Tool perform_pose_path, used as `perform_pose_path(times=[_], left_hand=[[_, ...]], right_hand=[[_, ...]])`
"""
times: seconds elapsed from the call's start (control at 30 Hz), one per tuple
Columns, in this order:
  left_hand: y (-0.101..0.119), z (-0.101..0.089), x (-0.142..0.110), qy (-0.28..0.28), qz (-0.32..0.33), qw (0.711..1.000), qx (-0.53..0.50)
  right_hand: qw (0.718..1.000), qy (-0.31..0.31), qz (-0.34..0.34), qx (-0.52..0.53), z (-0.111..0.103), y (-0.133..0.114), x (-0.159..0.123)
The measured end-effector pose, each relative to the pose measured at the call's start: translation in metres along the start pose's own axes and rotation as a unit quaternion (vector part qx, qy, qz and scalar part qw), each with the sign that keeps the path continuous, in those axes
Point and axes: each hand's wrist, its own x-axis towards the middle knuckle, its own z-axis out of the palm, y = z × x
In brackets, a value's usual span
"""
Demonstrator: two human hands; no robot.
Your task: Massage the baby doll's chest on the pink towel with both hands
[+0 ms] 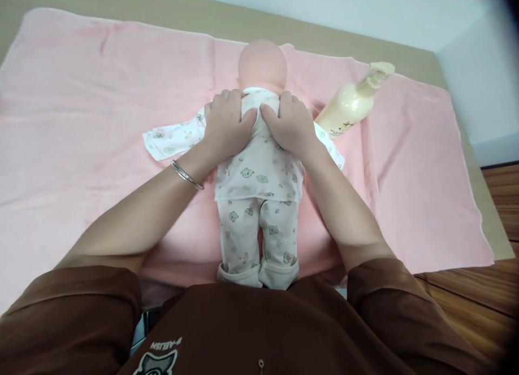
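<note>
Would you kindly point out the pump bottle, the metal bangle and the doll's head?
pump bottle (349, 105), head view, on its cream body
metal bangle (186, 175), head view, on the band
doll's head (262, 65), head view, on the crown

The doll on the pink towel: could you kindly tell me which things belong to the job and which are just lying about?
Belonging to the job: doll, left hand, right hand.
Just lying about: pump bottle, pink towel.

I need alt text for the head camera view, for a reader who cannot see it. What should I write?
A person's left hand and right hand rest on the upper back of a baby doll in bear-print clothes, lying face down on a pink towel. A cream pump bottle lies beside the doll.
</note>
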Motion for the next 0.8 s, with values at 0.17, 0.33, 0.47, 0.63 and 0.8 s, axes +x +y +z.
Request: perform_pose_path(times=[0.17,0.33,0.47,0.63,0.8], left_hand=[[0.012,-0.004,-0.003,0.027,-0.060,0.998,0.009],[0.013,-0.005,-0.005,0.035,-0.058,0.998,0.008],[0.013,-0.004,-0.006,0.036,-0.052,0.997,0.032],[0.015,-0.006,-0.005,0.028,-0.060,0.998,0.023],[0.014,-0.007,-0.002,0.014,-0.059,0.998,0.015]], right_hand=[[1.000,0.011,0.001,0.012,0.002,0.001,0.000],[1.000,0.012,0.002,0.009,0.002,0.001,-0.001],[1.000,0.019,0.003,0.004,0.002,0.001,-0.001],[1.000,0.028,0.001,-0.013,0.002,-0.001,-0.003],[0.999,0.014,0.003,-0.041,-0.001,-0.006,-0.005]])
